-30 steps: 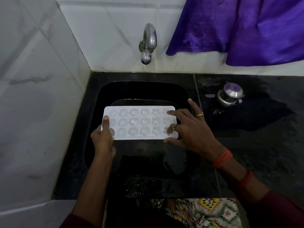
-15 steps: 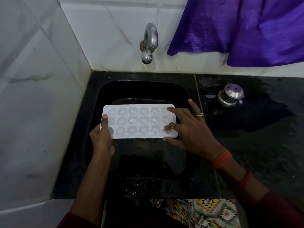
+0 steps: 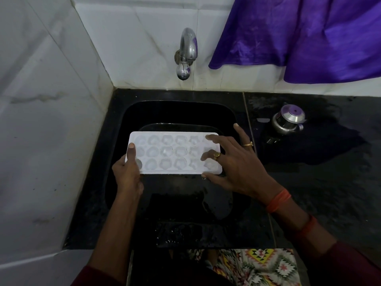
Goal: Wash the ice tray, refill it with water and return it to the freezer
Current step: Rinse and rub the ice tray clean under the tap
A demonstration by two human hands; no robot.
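Black stone sink point(image 3: 132, 112) below, white plastic ice tray point(image 3: 173, 155) level over its middle. My right hand point(image 3: 233, 164) lies spread on the tray's right end, left hand point(image 3: 126, 174) pinches the left rim. Washing step, I reckon; next needs the chrome wall tap point(image 3: 186, 52) running.

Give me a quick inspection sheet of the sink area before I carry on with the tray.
Surface: black counter, wet, with a puddle right of the sink.
Job's things: white ice tray held over the sink, cells up; tap shows no stream; freezer not in view.
Clutter: small lidded steel pot on the counter, right of the sink.
Grippers: left hand grips the tray's left end, thumb on top; right hand lies on its right end, fingers spread.
Cables: nothing seen.
Surroundings: white tiled walls; purple cloth hanging at top right.
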